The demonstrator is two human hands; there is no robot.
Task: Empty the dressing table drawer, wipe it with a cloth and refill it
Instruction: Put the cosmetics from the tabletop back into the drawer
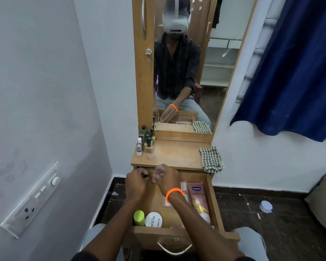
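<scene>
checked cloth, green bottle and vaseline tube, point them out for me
checked cloth (211,159), head view, middle of the folded fabric on the tabletop
green bottle (139,217), head view, its rounded top in the drawer
vaseline tube (197,197), head view, upper body below the logo
</scene>
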